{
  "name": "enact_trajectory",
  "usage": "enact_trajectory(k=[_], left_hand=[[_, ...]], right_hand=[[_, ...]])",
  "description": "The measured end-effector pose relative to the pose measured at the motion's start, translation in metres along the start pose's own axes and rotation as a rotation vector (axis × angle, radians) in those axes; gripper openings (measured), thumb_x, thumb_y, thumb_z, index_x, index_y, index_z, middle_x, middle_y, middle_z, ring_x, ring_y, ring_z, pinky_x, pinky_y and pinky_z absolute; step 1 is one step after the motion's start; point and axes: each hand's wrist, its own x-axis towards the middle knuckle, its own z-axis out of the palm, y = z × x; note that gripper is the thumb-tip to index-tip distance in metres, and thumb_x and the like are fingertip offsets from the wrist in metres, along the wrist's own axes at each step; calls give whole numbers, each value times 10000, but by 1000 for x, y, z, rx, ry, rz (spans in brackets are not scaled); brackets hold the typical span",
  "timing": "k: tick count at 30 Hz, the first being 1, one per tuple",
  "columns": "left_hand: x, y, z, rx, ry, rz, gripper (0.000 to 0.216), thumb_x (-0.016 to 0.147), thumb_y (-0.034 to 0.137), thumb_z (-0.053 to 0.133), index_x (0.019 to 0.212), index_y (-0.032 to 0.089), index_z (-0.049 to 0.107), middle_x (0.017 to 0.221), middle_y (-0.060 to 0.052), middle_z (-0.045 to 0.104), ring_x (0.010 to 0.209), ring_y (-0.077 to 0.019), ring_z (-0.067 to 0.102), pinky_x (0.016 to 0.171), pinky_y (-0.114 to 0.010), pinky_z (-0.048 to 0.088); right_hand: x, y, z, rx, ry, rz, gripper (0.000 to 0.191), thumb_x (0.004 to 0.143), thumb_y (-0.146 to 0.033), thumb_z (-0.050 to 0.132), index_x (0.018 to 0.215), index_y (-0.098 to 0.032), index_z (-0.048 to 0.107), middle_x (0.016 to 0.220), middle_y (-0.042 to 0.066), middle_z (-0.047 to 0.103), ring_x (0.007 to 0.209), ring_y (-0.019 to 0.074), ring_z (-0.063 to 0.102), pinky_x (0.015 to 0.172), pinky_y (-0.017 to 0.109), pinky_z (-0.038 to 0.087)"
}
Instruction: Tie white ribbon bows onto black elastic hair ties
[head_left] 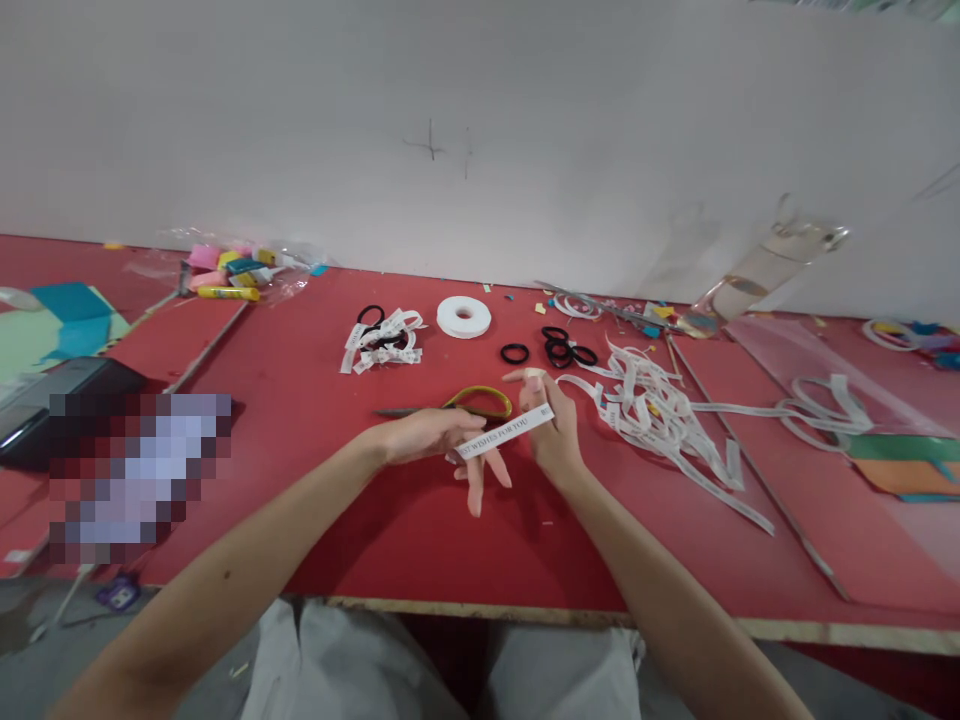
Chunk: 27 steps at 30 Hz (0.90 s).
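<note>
Left hand (pixel 431 435), centre of frame: thumb and forefinger closed on one end of a short printed ribbon (pixel 504 435); remaining fingers loose, splayed downward. Lettering legible in part: "EST WISHES FOR YOU". Strip slants up to the right, its far end in front of the right hand (pixel 553 430). Right hand half-curled, forefinger pointing left; cannot tell whether it pinches the strip. Just behind the left hand, yellow-handled scissors (pixel 480 389) on the red table (pixel 450 560). Farther up, above centre: a white roll (pixel 450 318), with a single black ring (pixel 514 361) to its lower right. Left of the roll, a bundle of ribboned black rings (pixel 386 340). Right of centre, a tangled heap of white ribbon (pixel 652 400).
</note>
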Motion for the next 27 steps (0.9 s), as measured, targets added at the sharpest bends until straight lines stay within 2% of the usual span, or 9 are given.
enact_trajectory(k=[4, 7, 9, 13, 15, 18, 22, 24, 27], left_hand=[[8, 0, 13, 120, -82, -52, 591, 978, 400, 262, 892, 117, 774, 682, -130, 723, 665, -188, 542, 633, -301, 397], [8, 1, 19, 194, -79, -50, 508, 966, 353, 320, 859, 147, 772, 679, -102, 710, 623, -164, 512, 581, -281, 373], [7, 0, 18, 195, 36, -38, 533, 974, 386, 320, 801, 143, 762, 632, -87, 676, 559, -139, 475, 538, -269, 346], [4, -4, 11, 188, 531, 117, 611, 956, 486, 408, 498, 141, 619, 503, -38, 538, 466, -83, 391, 505, -251, 297], [3, -5, 6, 199, 685, 202, 633, 935, 503, 464, 412, 151, 523, 470, -22, 488, 457, -73, 374, 495, -249, 275], [1, -6, -2, 213, 798, 257, 649, 917, 540, 493, 391, 159, 489, 432, -12, 460, 439, -71, 368, 484, -247, 259], [0, -5, -7, 230, 901, 255, 660, 875, 621, 522, 406, 159, 477, 414, 2, 439, 423, -66, 375, 460, -228, 267], [0, -5, -10, 230, 919, 243, 659, 869, 646, 510, 430, 156, 487, 407, 9, 427, 401, -62, 369, 434, -219, 269], [1, -5, -12, 222, 881, 204, 635, 899, 647, 457, 511, 150, 537, 402, 28, 402, 373, -60, 346, 401, -211, 271]], right_hand=[[-3, 1, 1, 53, 17, -30, 450, 990, -548, 359, 962, -216, 661, 528, -56, 312, 465, 97, 299, 457, 240, 230], [-3, 1, 2, 60, 9, -10, 439, 997, -530, 351, 950, -219, 657, 534, -54, 315, 458, 94, 295, 446, 238, 222], [-2, 2, 2, 32, 9, 12, 415, 1004, -505, 347, 952, -223, 646, 546, -53, 321, 464, 94, 302, 449, 236, 230], [3, 4, 1, -38, -23, -62, 207, 976, -380, 477, 1088, -240, 582, 630, -51, 422, 537, 100, 402, 516, 231, 329], [4, 4, 1, -33, -79, -120, 250, 926, -310, 565, 1166, -248, 534, 718, -41, 492, 618, 106, 486, 594, 238, 406], [2, 4, 3, 42, -225, -136, 367, 875, -285, 631, 1218, -259, 505, 864, -7, 571, 732, 121, 565, 670, 257, 471], [-3, 1, 5, 191, -418, -42, 460, 795, -358, 743, 1195, -261, 538, 887, 6, 613, 692, 114, 570, 604, 237, 480], [-4, 0, 6, 305, -446, 13, 386, 828, -394, 707, 1155, -246, 565, 800, -15, 599, 593, 85, 523, 534, 215, 455], [-2, 0, 6, 475, -385, 104, 271, 879, -411, 639, 1074, -228, 594, 717, -43, 548, 459, 46, 410, 408, 187, 353]])
